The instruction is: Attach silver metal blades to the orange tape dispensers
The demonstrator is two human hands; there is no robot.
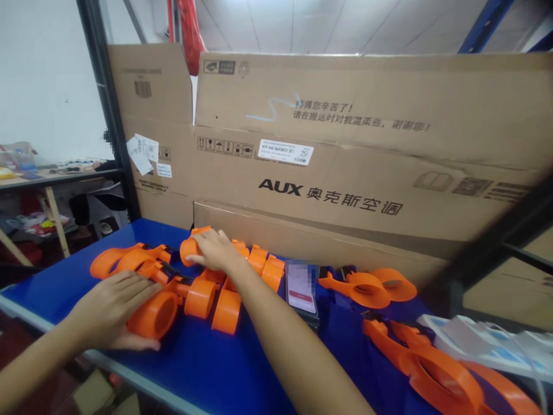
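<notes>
My left hand [112,308] is curled round an orange plastic tape dispenser [162,316] at the left of the blue table, with the fingers over its top and the thumb low in front. Farther back, my right hand [216,251] grips another orange tape dispenser [189,249] by its ring; part of it is hidden behind the fingers. Between and behind my hands lie several more orange dispensers [201,298], some partly covered by my right forearm. Left of them, wide orange loops [108,260] rest close to my left hand.
A phone [301,288] with a lit screen stands right of the dispensers. Further orange pieces [367,288] and large orange loops [444,374] lie to the right, near a white power strip [488,346]. A tall cardboard sheet [345,155] walls off the blue table's [194,369] back.
</notes>
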